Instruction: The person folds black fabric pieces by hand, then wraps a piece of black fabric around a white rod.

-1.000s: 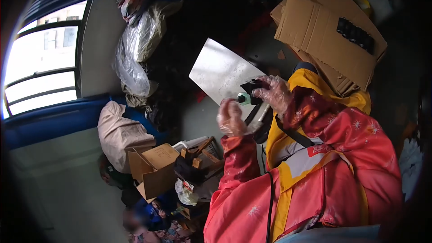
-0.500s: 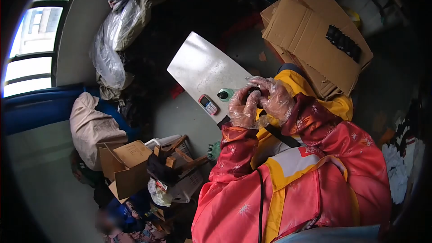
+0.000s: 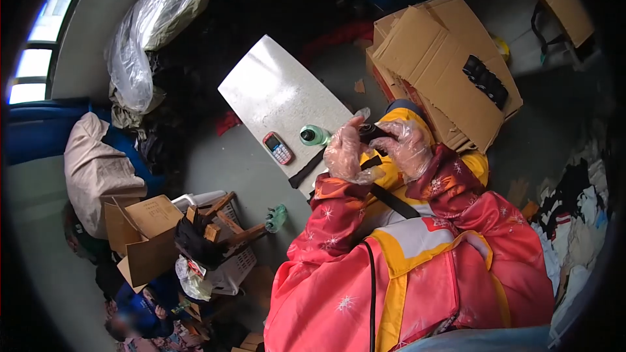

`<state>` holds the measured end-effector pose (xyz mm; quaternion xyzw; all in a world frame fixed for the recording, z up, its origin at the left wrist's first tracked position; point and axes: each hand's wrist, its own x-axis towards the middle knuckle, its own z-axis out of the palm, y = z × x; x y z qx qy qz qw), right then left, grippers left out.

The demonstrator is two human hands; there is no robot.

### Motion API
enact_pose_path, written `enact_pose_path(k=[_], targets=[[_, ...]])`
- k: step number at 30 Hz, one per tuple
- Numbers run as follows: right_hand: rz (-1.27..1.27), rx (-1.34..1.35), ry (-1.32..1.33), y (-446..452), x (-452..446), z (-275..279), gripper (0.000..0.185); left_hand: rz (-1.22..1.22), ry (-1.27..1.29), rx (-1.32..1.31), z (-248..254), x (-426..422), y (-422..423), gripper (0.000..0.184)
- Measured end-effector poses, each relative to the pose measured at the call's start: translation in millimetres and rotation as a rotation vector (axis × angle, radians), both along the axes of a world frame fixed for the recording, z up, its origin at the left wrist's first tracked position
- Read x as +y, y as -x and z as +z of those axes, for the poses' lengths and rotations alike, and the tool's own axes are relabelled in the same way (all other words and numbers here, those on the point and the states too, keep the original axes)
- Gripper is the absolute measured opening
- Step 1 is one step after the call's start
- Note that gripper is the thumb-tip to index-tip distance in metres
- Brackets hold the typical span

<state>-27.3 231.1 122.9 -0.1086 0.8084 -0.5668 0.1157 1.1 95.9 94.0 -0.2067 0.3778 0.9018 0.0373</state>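
My left hand (image 3: 343, 150) and my right hand (image 3: 409, 150), both in clear plastic gloves, meet above my lap by the near end of a white board. Between them is a small dark object (image 3: 370, 133); its kind is hard to make out. The right fingers wrap it from one side, and the left fingers close on its other side. Beside my left hand a green bottle with a black cap (image 3: 314, 135) stands on the white board (image 3: 280, 85). A red-and-silver keypad phone (image 3: 278, 148) lies near it. A black strip (image 3: 306, 168) crosses the board's near edge.
Flattened cardboard boxes (image 3: 437, 58) lie beyond my right hand. To the left are an open carton (image 3: 147, 231), a white basket (image 3: 235, 267) and wooden legs with a green bottle piece (image 3: 276, 218) at one end. Another person (image 3: 140, 309) is at lower left. Cloth piles (image 3: 574, 215) lie right.
The view has shifted, moving the scene leftward. My hands have spread slightly apart, and more of the dark object shows between them. Bottle and phone remain on the board.
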Motion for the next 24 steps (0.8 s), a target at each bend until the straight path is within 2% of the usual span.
enact_pose_path(k=[2, 3, 4, 6, 7, 8, 10, 11, 12, 14, 15, 16, 18, 19, 24], targets=[[0.049, 0.071, -0.046, 0.9, 1.4, -4.4, 0.024, -0.044, 0.195, 0.019, 20.4, 2.2, -1.1, 0.018], [0.082, 0.067, -0.024, -1.3, 0.2, -12.1, 0.024, -0.041, 0.399, 0.140, 2.8, -1.0, -4.6, 0.012], [0.115, 0.060, -0.001, -3.3, -0.6, -15.5, 0.023, -0.033, 0.394, 0.136, -1.4, -2.1, -6.7, 0.012], [0.134, 0.087, -0.044, -2.4, -3.1, -2.2, 0.023, 0.001, 0.946, 0.325, -1.0, -5.0, -5.2, 0.012], [0.147, 0.042, -0.039, -2.0, -2.4, -2.5, 0.022, 0.057, 0.969, 0.310, -4.7, -2.1, -5.0, 0.012], [0.161, -0.002, -0.035, -1.5, -2.0, -2.3, 0.021, 0.063, 0.968, 0.309, -1.4, -1.0, -4.6, 0.012], [0.157, -0.061, -0.005, 1.2, -1.5, 0.7, 0.019, 0.007, 0.432, -0.096, 6.0, 0.3, -1.7, 0.015], [0.147, -0.127, 0.027, 1.7, -1.0, 1.6, 0.018, 0.006, 0.843, 0.158, 3.9, -6.1, -1.0, 0.021], [0.147, -0.128, 0.026, 0.9, -0.9, 1.4, 0.018, 0.005, 0.842, 0.156, 2.1, -10.6, -0.9, 0.021], [0.021, -0.275, 0.088, -2.3, -0.6, -1.1, 0.016, -0.079, -0.134, -0.164, -3.4, -15.1, -2.0, 0.036], [0.016, -0.280, 0.090, -2.9, 0.6, -3.4, 0.016, -0.241, 0.448, 0.049, -10.5, -14.4, -2.3, 0.036], [0.031, -0.203, 0.031, -2.8, 1.7, -6.7, 0.017, -0.247, 0.451, 0.045, -13.4, -13.5, -6.3, 0.036], [0.048, -0.127, -0.024, -1.8, 2.0, -9.7, 0.018, -0.176, 0.183, -0.199, 10.8, -12.0, -6.1, 0.032], [0.070, -0.061, -0.038, -1.8, 2.1, -10.5, 0.018, -0.195, 0.286, -0.123, 5.1, -12.2, -6.7, 0.029], [0.108, 0.126, -0.125, -1.7, 5.8, -8.8, 0.019, -0.303, 0.354, -0.032, 19.6, -10.4, -3.4, 0.030]])
